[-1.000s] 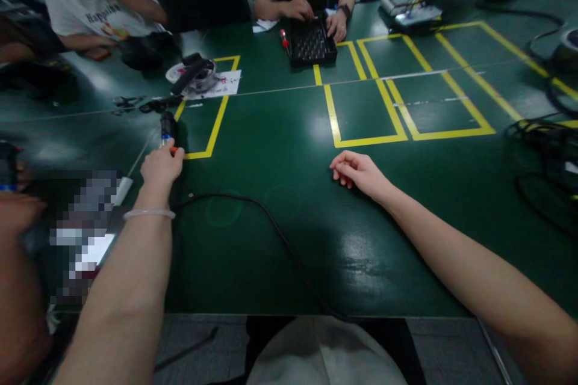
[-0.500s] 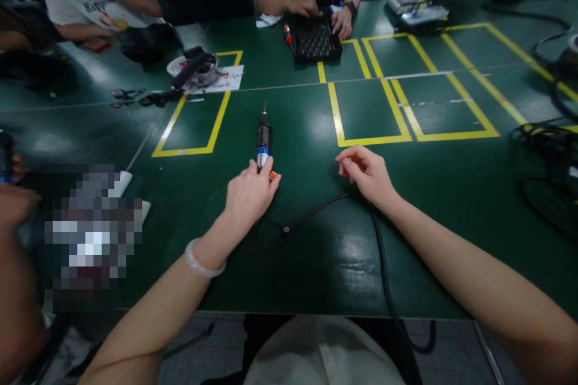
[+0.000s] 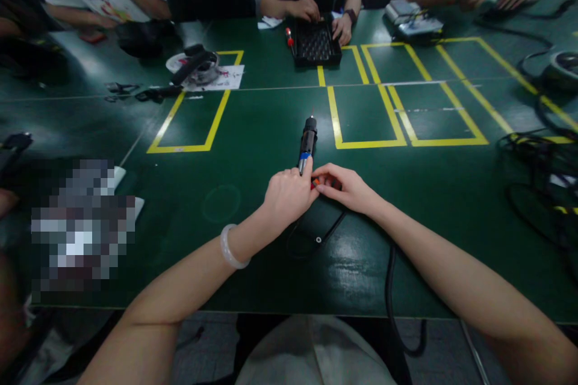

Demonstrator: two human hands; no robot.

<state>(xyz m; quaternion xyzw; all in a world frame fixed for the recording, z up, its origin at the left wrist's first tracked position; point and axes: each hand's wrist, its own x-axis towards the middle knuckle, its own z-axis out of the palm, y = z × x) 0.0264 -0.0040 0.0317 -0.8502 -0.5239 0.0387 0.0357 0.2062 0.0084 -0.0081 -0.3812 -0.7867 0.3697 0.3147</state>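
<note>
An electric screwdriver (image 3: pixel 307 139) with a black front, a blue band and a silver section points away from me, its thin bit at the far end. My left hand (image 3: pixel 289 194) is closed over its rear part from above, the index finger stretched along the body. Close against it, my right hand (image 3: pixel 345 187) has its thumb and fingertips around a small orange-red part at the tool's rear. The fingers hide most of that end. A black cable (image 3: pixel 335 227) with a small ring-like piece (image 3: pixel 318 240) lies below my hands.
Yellow tape outlines (image 3: pixel 370 145) mark the green table (image 3: pixel 257 277). Across from me, a person's hands are at a black tray (image 3: pixel 317 60) beside a red-handled tool (image 3: pixel 289 37). A tape roll (image 3: pixel 196 69) sits back left; tangled black cables (image 3: pixel 537 168) lie at the right.
My left hand has moved right with the electric screwdriver. My right hand has come in from the right and now meets the tool's rear end beside the left hand.
</note>
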